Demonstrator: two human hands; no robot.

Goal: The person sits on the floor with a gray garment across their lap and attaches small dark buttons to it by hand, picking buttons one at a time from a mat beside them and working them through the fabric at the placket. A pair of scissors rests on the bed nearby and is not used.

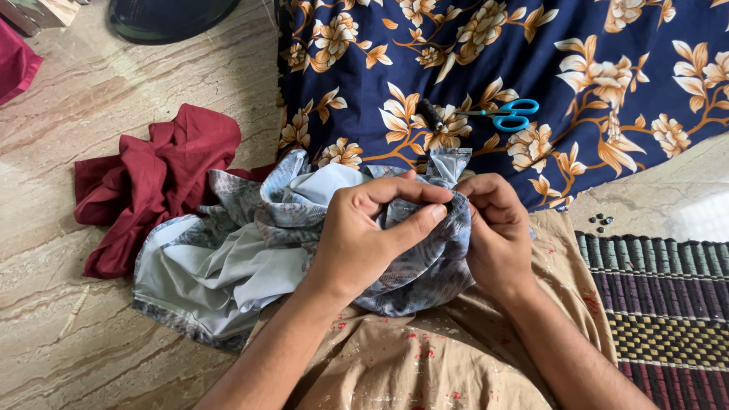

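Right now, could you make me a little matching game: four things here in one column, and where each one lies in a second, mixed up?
Things:
1. scissors
2. grey cloth
3. red cloth
4. buttons

Places:
A. on the bare floor by the striped mat
B. pinched between the left hand and right hand
C. on the flowered fabric
D. crumpled on the floor, left of the hands

Pairs: 1-C, 2-B, 3-D, 4-A

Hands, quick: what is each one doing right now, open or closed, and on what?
Left hand: closed, pinching the grey patterned cloth.
Right hand: closed on the same cloth, fingertips meeting the left's.
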